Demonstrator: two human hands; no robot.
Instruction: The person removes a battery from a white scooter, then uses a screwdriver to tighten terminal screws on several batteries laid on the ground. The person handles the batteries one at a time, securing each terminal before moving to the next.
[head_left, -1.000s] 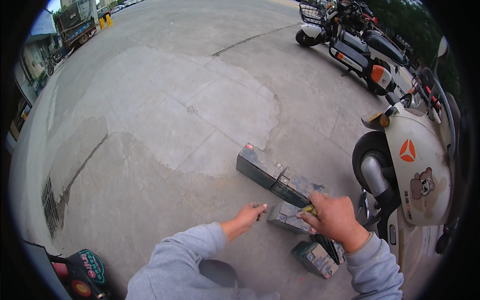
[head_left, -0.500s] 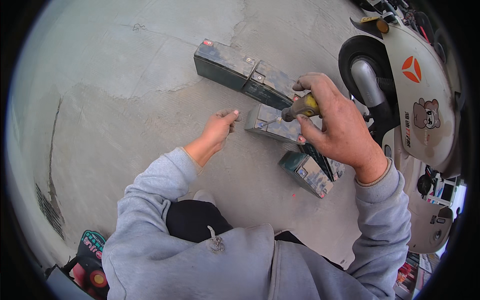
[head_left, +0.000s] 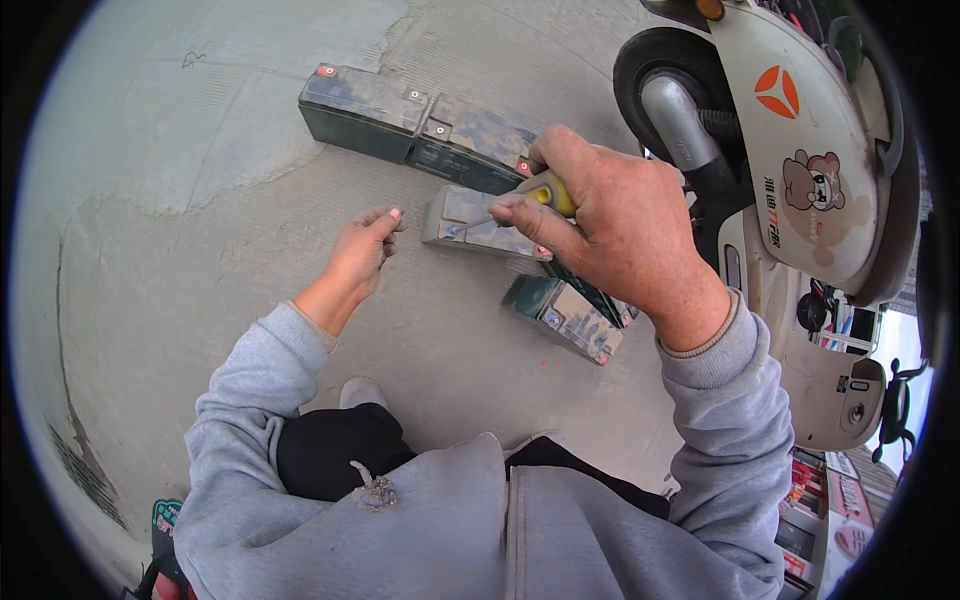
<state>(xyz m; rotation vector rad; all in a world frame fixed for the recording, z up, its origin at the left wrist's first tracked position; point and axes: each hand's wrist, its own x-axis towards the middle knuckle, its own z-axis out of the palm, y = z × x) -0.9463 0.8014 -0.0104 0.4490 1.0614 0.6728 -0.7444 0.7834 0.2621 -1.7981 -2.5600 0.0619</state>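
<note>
My right hand (head_left: 628, 222) is wrapped round the yellow handle of a screwdriver (head_left: 554, 190). Its thin shaft slants down to the left, and the tip is at the blue-marked terminal of a dusty dark battery (head_left: 468, 208). Just left of that battery hovers my left hand (head_left: 358, 252), thumb pressed against curled fingers; whether something small is pinched there cannot be seen. Behind, two long batteries stand end to end, the left battery (head_left: 365, 100) and the right battery (head_left: 478, 130), the latter partly covered by my right hand. Nearer to me stands another battery (head_left: 572, 318).
One more dark battery (head_left: 592, 288) lies partly hidden behind the nearest one. On the right stands a white scooter (head_left: 815, 160) with a black-tyred wheel (head_left: 640, 80). Concrete floor (head_left: 220, 240) surrounds the batteries, with a grate (head_left: 85, 465) at the left.
The whole view has shifted, so the batteries and scooter appear further left and higher. My right hand has turned over the screwdriver, hiding more of its handle; the tip stays at the same terminal.
</note>
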